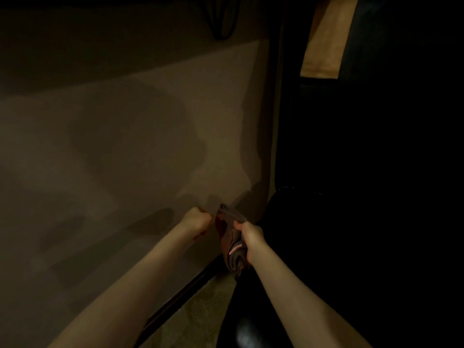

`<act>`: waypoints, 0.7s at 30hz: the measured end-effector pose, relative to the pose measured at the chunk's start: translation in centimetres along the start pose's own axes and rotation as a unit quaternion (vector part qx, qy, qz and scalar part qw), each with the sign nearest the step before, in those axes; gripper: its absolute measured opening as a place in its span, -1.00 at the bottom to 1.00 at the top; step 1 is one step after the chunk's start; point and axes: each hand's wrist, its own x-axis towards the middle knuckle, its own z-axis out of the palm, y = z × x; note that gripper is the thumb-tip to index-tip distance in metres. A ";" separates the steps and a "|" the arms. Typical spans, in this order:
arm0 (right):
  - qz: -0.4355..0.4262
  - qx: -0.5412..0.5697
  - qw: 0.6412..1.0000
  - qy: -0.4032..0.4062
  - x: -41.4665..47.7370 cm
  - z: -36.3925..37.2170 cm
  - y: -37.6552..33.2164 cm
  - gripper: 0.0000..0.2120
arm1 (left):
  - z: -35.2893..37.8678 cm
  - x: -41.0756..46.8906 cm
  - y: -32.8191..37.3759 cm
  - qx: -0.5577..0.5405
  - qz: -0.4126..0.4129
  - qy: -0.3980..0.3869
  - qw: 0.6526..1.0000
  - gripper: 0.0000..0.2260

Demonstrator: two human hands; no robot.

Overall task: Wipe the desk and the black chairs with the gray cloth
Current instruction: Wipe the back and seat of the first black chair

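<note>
Dim light, little detail in the dark parts.

Desk point(113, 146): pale tan top, fills the left and middle of the view. Soft shadows lie across it. Its near edge shows as a dark strip running down to the lower left. A dark cable loop point(221, 21) hangs or lies at the desk's far side, top of view.

Cloth point(232, 237): bunched into a folded wad, held upright just over the desk's right near corner. Upper end rises above the right hand, lower end hangs below it past the desk edge. Reads grey-brown in this light.

Right hand point(251, 239): fingers wrapped round the cloth's middle, thumb on top, a firm grasp. Forearm comes in from the lower right.

Left hand point(197, 222): fingers curled into a fist, over the desk top, just beside the cloth's upper left edge. Cannot tell whether it pinches a corner of the cloth or holds nothing. Forearm comes in from the lower left, across the desk edge.

Chair point(351, 197): a black mass to the right of the desk, close against its side. Rounded seat edge just beyond the right hand. Shape otherwise lost in the dark.

Floor point(200, 310): a wood-toned strip between the forearms. Another lit tan patch point(326, 38) shows at top right behind the chair.
</note>
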 end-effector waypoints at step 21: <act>0.038 -0.034 0.982 0.180 -32.3 -20.1 -10.0 -0.62 | -3.7 -27.8 22.2 -0.056 -0.025 -0.187 0.980 -0.76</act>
